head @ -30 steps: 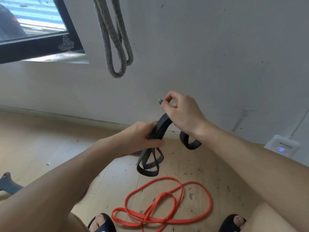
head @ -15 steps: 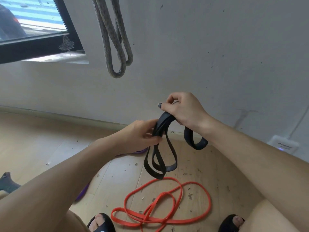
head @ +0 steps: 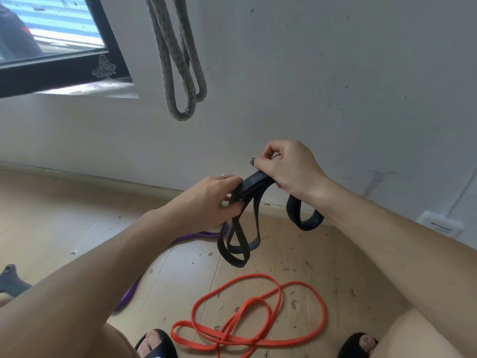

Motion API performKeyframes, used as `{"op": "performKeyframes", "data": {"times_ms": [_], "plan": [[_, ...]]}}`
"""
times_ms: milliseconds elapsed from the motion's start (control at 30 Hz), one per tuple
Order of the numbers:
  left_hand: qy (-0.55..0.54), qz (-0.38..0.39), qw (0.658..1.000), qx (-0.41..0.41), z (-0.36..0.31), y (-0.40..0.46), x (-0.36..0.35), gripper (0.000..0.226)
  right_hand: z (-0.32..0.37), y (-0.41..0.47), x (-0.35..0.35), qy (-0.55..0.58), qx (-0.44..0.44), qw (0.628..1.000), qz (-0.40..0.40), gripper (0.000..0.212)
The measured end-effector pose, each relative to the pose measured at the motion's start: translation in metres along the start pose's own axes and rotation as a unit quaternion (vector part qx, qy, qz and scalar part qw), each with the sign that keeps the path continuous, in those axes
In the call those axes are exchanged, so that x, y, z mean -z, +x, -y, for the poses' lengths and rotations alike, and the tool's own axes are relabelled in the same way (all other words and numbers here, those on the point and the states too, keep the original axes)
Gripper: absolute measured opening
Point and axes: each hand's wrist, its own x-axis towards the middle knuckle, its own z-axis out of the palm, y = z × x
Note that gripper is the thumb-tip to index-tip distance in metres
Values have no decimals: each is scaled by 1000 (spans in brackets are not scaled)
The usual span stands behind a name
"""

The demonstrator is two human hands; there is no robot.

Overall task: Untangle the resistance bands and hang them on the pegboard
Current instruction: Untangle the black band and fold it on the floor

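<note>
A black resistance band (head: 238, 244) hangs in several loops between my hands in front of the wall. My left hand (head: 209, 200) grips its bunched strands, and loops dangle below it. My right hand (head: 286, 171) holds the upper end with curled fingers; a short black loop (head: 305, 220) droops under that wrist. An orange band (head: 247, 324) lies tangled on the wooden floor between my feet. A purple band (head: 191, 237) lies on the floor behind my left forearm, partly hidden. No pegboard is in view.
A grey braided rope (head: 180, 68) hangs doubled on the white wall above my hands. A dark-framed window (head: 51, 65) is at the upper left. A white socket box (head: 441, 226) sits low on the wall at right. My black sandals (head: 157, 344) are at the bottom edge.
Both hands have risen a little with the black band, and its hanging loops have lengthened and swung slightly right. The orange band has not moved.
</note>
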Motion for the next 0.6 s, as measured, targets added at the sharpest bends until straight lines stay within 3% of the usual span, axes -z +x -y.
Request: {"op": "performKeyframes", "data": {"times_ms": [133, 267, 367, 467, 600], "plan": [[50, -9, 999, 1, 1, 0, -2, 10, -2, 1, -2, -43, -3, 999, -5, 27], [69, 7, 998, 13, -1, 4, -2, 23, 1, 3, -3, -2, -17, 1000, -12, 26], [79, 7, 997, 12, 1, 5, -3, 21, 4, 1, -6, 17, -27, 999, 1, 25], [25, 7, 1000, 13, 4, 7, -7, 18, 8, -1, -8, 29, -35, 999, 9, 26], [-97, 36, 995, 19, 0, 8, -13, 34, 13, -3, -5, 74, -55, 996, -1, 26]]}}
